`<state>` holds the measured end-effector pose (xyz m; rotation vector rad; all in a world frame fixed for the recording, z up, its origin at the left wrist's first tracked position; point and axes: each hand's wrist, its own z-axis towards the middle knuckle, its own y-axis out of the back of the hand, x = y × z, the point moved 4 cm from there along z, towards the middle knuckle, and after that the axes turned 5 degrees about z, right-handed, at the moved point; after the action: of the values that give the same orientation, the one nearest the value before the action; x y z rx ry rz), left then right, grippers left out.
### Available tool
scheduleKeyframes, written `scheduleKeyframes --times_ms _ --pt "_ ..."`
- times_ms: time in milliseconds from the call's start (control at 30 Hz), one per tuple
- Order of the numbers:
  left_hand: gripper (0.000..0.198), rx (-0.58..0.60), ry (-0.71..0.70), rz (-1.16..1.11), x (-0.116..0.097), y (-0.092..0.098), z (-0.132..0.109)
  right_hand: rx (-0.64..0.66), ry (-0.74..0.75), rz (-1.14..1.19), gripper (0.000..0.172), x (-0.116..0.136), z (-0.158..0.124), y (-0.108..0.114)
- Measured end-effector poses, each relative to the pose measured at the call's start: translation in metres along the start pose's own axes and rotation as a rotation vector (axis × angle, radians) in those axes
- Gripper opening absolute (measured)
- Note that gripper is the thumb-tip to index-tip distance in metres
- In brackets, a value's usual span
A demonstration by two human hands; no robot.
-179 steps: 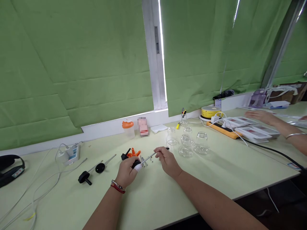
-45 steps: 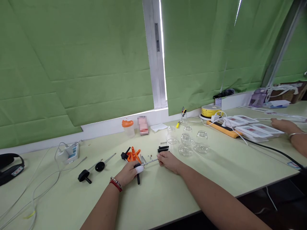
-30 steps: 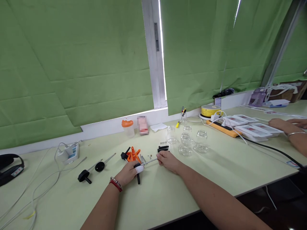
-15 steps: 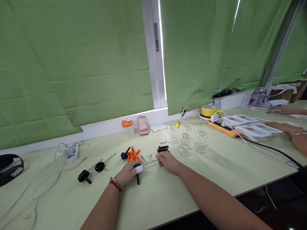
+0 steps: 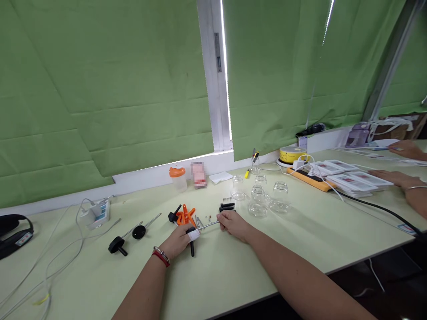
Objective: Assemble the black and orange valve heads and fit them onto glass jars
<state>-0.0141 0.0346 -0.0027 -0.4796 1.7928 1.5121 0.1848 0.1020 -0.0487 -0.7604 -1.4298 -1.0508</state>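
Note:
My left hand (image 5: 178, 241), with a white bandage on one finger, rests on the pale green table (image 5: 213, 275) and is closed on the black handle end (image 5: 191, 246) of a thin metal rod (image 5: 208, 226). My right hand (image 5: 233, 223) pinches the rod's other end, low over the table. Orange and black clamp parts (image 5: 183, 216) lie just beyond my left hand. Small black pieces (image 5: 227, 206) and tiny screws (image 5: 209, 218) lie by my right hand.
Several clear glass jars (image 5: 263, 198) stand right of my hands. Two black-knobbed rods (image 5: 128, 238) lie to the left, near a white power strip (image 5: 96, 213) and cables. An orange-lidded cup (image 5: 178, 178) stands by the window. Another person's hands (image 5: 400, 178) work over trays (image 5: 347, 178) at far right.
Six seconds ago my hands held the rod raised; it is now down at the table. Over the last second my hands barely moved. The other person's hands shifted over the trays.

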Motion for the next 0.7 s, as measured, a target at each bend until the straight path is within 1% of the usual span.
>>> scheduleKeyframes --times_ms 100,200,300,400,500,633,700 --pt "0.033 0.001 0.012 -0.019 -0.001 0.000 0.000 0.006 -0.026 0.074 0.036 0.004 -0.002 0.000" --pt "0.034 0.006 0.012 -0.025 -0.002 0.000 0.000 0.037 -0.065 0.153 0.027 0.011 -0.007 0.001" --pt "0.035 0.006 0.021 -0.027 -0.003 0.000 -0.001 0.047 -0.077 0.162 0.018 0.017 -0.011 0.003" --pt "0.035 0.003 0.021 -0.016 -0.004 0.001 -0.001 0.043 -0.063 0.136 0.015 0.017 -0.011 0.004" --pt "0.035 0.009 0.022 -0.017 -0.003 0.000 -0.001 0.033 -0.056 0.099 0.018 0.014 -0.009 0.004" --pt "0.036 0.014 0.025 -0.028 -0.001 0.000 -0.001 0.031 -0.038 0.043 0.032 0.011 -0.007 0.002" --pt "0.036 0.012 0.015 -0.024 -0.001 0.000 -0.001 0.024 -0.035 0.030 0.036 0.010 -0.006 0.002"
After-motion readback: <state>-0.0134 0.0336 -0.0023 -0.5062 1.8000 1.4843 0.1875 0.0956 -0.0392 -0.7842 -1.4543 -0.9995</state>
